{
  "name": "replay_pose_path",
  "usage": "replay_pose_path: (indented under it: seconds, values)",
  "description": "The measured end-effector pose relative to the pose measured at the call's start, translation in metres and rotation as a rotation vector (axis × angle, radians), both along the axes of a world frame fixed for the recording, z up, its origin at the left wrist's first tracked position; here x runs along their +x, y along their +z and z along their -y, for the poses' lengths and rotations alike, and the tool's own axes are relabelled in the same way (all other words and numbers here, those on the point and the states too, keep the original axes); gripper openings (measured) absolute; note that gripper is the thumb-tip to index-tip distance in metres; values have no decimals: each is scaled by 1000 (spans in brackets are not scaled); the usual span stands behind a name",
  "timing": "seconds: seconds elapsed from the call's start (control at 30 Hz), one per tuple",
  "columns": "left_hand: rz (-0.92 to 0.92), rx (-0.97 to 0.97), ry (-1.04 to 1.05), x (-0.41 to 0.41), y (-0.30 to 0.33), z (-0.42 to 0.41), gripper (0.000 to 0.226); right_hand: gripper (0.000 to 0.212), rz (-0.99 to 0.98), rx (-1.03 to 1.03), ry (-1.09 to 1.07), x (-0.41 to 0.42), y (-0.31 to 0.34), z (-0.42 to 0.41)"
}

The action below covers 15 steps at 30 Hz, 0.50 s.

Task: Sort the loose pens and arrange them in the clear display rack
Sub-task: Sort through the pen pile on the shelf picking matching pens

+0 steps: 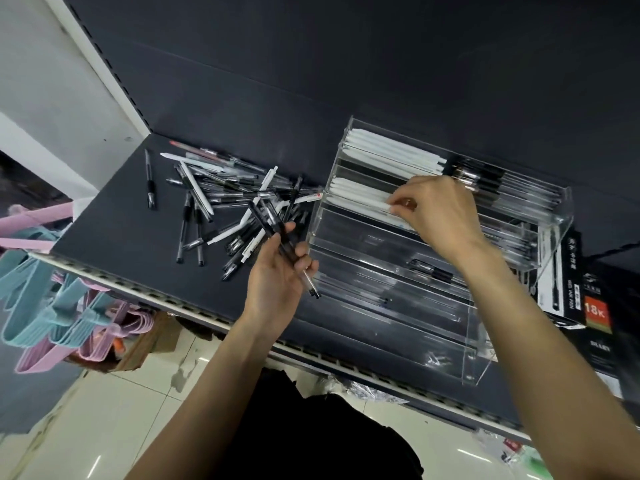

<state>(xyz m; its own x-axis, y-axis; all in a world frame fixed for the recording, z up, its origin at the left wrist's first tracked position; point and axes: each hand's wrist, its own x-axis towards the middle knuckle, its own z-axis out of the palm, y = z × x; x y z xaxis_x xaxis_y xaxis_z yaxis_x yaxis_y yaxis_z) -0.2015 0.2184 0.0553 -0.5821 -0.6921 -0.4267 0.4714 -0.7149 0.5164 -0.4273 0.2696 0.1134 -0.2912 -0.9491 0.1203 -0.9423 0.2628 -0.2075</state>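
Observation:
A clear tiered display rack [478, 362] stands on the dark shelf [114, 223], right of centre. Its upper tiers hold rows of white pens [384, 150] and black-capped clear pens [491, 174]; a lower tier holds one black pen [433, 270]. My right hand [440, 216] reaches into the second tier and pinches the end of a white pen [363, 199] there. My left hand [280, 275] grips a few clear pens with black parts [273, 226] just left of the rack. A loose pile of black, clear and white pens [214, 202] lies on the shelf to the left.
A single black pen [149, 178] lies apart at the far left of the shelf. Black pen boxes [595, 317] sit right of the rack. Pink and blue hangers [52, 306] hang below the shelf's left edge, above a cardboard box [152, 344] on the tiled floor.

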Motion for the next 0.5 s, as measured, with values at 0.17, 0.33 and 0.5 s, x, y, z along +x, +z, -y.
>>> replay_pose_path:
  seconds: [0.17,0.33,0.5]
  values:
    - [38,-99,-47,-3,7,-3,23,7,-30,55,-25,-1,1,8]
    - [133,-147,-39,-10,16,-11,25,9,49,-113,-63,13,9,-4]
    - [120,-183,-94,-28,22,-30,25,19,422,-147,-56,74,8,-46]
